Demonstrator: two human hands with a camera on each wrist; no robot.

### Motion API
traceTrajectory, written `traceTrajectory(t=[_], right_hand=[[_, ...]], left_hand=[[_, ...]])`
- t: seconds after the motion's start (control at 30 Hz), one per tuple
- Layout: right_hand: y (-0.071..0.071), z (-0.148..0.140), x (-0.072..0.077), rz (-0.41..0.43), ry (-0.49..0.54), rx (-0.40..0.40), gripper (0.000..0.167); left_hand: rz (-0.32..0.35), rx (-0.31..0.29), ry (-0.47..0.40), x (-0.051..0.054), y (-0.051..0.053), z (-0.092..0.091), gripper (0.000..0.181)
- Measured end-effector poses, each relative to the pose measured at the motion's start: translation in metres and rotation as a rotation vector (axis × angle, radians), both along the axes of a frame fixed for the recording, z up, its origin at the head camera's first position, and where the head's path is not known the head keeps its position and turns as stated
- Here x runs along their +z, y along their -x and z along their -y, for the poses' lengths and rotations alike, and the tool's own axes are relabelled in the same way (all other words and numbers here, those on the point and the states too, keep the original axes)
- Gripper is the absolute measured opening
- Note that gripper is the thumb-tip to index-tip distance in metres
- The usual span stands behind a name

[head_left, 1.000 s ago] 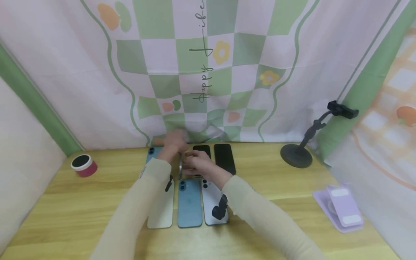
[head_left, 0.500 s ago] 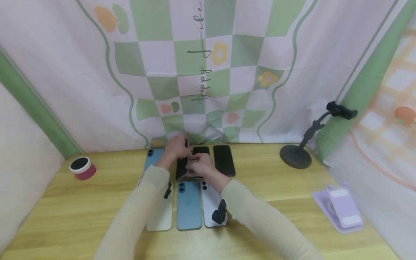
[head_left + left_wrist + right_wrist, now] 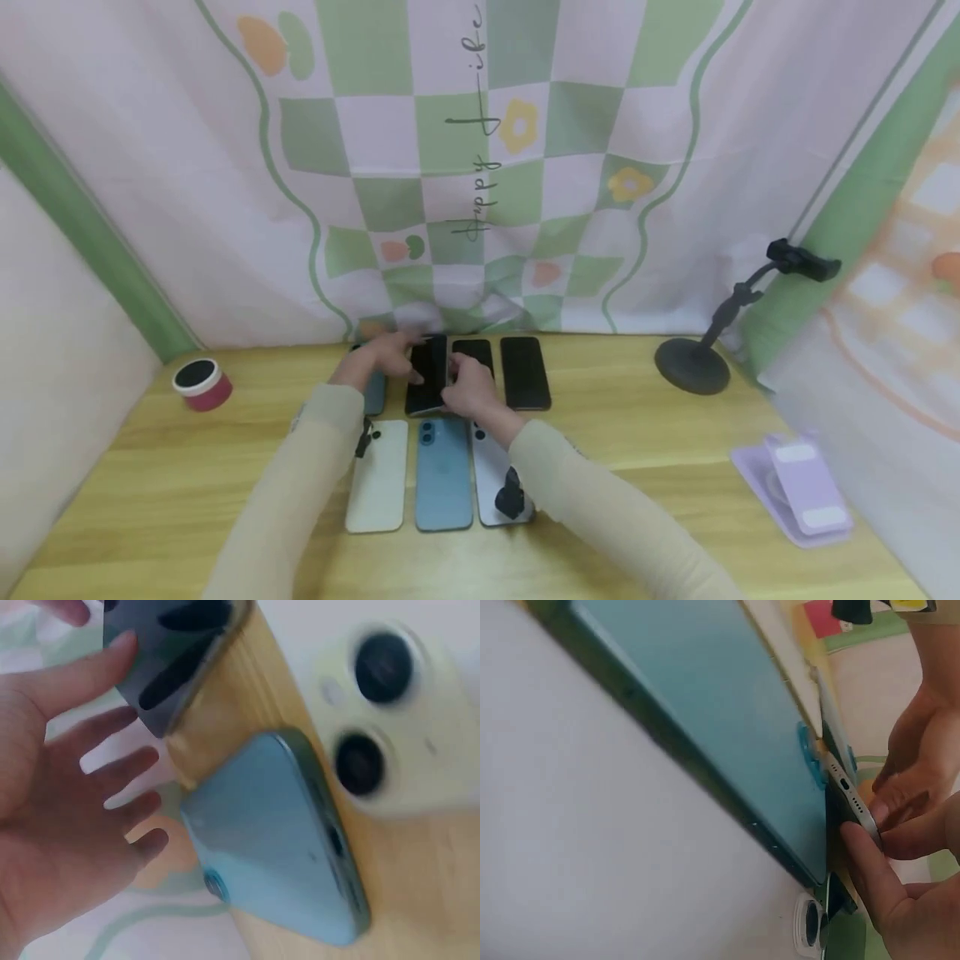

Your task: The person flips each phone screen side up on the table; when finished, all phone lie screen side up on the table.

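My right hand (image 3: 474, 390) pinches the edge of a smartphone (image 3: 429, 398) in the back row, its dark screen up. In the right wrist view, that phone's port edge (image 3: 853, 796) stands tilted between thumb and fingers. My left hand (image 3: 384, 354) is over the phone's left side with fingers spread; in the left wrist view its thumb (image 3: 124, 656) lies at the screen. Just left of it, a blue phone (image 3: 374, 396) lies back up, partly hidden by the left hand. Two black-screened phones lie to the right, one (image 3: 477, 353) partly behind my right hand, the other (image 3: 526, 375) fully visible.
In front lie a cream phone (image 3: 378, 487), a blue phone (image 3: 444, 483) and a whitish phone (image 3: 491, 467), backs up. A pink-and-white jar (image 3: 202, 385) stands left. To the right are a black stand (image 3: 693, 367) and a lilac folding holder (image 3: 798, 492). A curtain (image 3: 442, 250) hangs behind.
The held phone has turned from nearly on edge to almost flat, screen up. My left hand has drawn back leftward from its top, its fingers loosening. My right hand stays at its right edge.
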State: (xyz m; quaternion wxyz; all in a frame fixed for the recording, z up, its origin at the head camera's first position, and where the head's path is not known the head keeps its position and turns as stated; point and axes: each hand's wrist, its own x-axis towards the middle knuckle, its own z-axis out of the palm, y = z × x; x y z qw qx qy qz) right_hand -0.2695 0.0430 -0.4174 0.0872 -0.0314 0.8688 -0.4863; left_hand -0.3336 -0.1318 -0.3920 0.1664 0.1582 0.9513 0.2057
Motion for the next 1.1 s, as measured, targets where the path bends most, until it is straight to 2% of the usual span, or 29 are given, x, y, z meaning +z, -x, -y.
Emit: traceTrajectory(t=[0.07, 0.17, 0.33, 0.47, 0.7, 0.9, 1.1], right_hand=[[0.0, 0.003, -0.001, -0.018, -0.02, 0.006, 0.072], [0.0, 0.005, 0.0, -0.022, -0.046, 0.015, 0.073], [0.0, 0.009, 0.0, -0.008, -0.113, 0.047, 0.068], [-0.002, 0.015, 0.007, 0.048, -0.131, 0.094, 0.07], [-0.002, 0.021, 0.012, 0.142, -0.149, 0.141, 0.069], [-0.001, 0.021, 0.014, 0.181, -0.192, 0.191, 0.064], [-0.001, 0.022, 0.011, 0.183, -0.143, 0.175, 0.062]], left_hand=[[0.037, -0.006, 0.039, -0.002, -0.001, 0.005, 0.079], [0.059, 0.004, 0.063, -0.005, -0.003, 0.008, 0.085], [0.018, 0.032, 0.115, -0.012, -0.006, 0.011, 0.086], [-0.017, 0.049, 0.156, -0.016, -0.006, 0.012, 0.085], [-0.047, 0.051, 0.214, -0.014, -0.007, 0.012, 0.086], [-0.039, 0.057, 0.207, -0.014, -0.01, 0.012, 0.085], [-0.057, 0.054, 0.209, -0.015, -0.011, 0.012, 0.085]])
